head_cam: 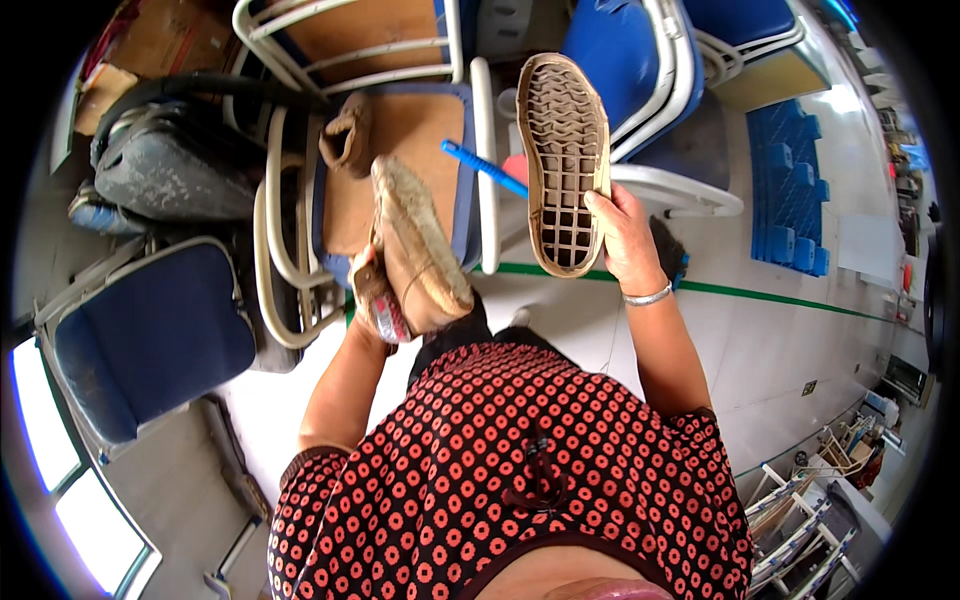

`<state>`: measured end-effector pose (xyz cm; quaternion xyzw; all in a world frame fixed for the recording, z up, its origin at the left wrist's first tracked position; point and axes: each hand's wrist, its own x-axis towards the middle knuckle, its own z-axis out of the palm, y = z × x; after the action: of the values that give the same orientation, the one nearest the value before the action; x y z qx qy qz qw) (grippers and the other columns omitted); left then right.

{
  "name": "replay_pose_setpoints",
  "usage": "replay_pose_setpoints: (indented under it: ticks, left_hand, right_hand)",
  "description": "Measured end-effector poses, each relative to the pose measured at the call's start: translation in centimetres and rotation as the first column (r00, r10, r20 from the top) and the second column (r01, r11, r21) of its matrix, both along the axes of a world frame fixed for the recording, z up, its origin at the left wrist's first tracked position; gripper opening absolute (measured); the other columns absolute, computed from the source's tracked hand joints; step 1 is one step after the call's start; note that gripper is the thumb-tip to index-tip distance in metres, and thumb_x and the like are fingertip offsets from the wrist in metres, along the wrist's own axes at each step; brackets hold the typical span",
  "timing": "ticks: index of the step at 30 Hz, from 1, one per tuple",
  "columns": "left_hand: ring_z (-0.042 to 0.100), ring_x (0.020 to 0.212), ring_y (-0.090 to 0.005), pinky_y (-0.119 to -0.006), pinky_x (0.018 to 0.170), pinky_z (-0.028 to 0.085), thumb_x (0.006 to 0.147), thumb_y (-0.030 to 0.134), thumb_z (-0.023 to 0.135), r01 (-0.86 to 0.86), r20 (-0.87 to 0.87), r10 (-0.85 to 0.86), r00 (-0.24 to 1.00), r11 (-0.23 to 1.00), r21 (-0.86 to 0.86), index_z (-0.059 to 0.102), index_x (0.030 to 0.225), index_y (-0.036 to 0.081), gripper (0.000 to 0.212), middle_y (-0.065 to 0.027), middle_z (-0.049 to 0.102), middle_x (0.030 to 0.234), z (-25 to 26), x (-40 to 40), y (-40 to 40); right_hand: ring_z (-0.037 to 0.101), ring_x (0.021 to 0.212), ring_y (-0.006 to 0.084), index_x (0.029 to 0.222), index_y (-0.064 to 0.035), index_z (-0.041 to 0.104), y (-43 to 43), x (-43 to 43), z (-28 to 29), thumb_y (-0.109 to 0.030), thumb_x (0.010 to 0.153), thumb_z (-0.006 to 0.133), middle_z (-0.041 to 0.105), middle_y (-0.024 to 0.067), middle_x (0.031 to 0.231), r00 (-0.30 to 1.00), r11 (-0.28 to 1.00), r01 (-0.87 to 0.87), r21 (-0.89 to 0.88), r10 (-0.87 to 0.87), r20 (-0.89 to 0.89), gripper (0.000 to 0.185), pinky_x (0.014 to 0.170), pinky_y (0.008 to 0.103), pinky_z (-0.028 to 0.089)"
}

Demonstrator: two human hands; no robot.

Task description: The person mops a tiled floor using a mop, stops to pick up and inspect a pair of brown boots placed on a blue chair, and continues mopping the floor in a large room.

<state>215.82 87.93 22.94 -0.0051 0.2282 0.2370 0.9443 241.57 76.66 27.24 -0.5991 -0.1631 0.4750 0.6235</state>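
My left hand (365, 289) grips a tan shoe upper (420, 255) tilted on its side. Its underside, with pale rough material along the edge, faces up. A patch with writing shows near my wrist. In my right hand (626, 232) is a beige shoe sole (568, 135), upright, its hollow inner side with wavy ribs and a square grid towards me. The sole and the upper are apart. A blue handle (484, 169) passes behind the sole; dark bristles (666, 244) show beyond my right hand, apparently the same brush. Whether my right hand also holds it is hidden.
A brown shoe (347, 136) rests on the chair seat (427, 124) in front of me. White-framed blue chairs (611, 56) stand ahead. Another dark blue chair (154, 341) is at the left. A blue plastic pallet (784, 187) lies on the floor at right.
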Motion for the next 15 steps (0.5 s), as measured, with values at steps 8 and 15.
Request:
replay_pose_setpoints:
  ticks: [8, 15]
  left_hand:
    - [0.050, 0.096, -0.0308, -0.047, 0.084, 0.038, 0.072, 0.038, 0.052, 0.040, 0.016, -0.041, 0.999, 0.999, 0.023, 0.043, 0.115, 0.012, 0.051, -0.0102, 0.049, 0.112, 0.2, 0.1, -0.5]
    - [0.051, 0.091, -0.0312, -0.045, 0.082, 0.040, 0.070, 0.038, 0.049, -0.008, -0.089, 0.014, 0.996, 0.998, 0.064, 0.047, 0.111, 0.008, 0.050, -0.0121, 0.053, 0.104, 0.7, 0.5, -0.6]
  right_hand:
    - [0.054, 0.087, 0.0166, 0.107, 0.0027, 0.044, 0.4, 3.4, 6.3, -0.013, 0.082, 0.047, 0.054, 0.0091, 0.099, 0.968, 0.918, 0.226, 0.327, -0.173, -0.181, 0.030, 0.077, 0.0277, 0.044]
    - [0.056, 0.077, 0.0235, 0.118, 0.0064, 0.030, -0.2, 7.5, 7.7, -0.024, 0.083, 0.042, 0.054, 0.0149, 0.087, 0.512, 0.581, 0.291, 0.760, 0.576, -0.637, 0.048, 0.057, 0.0314, 0.046]
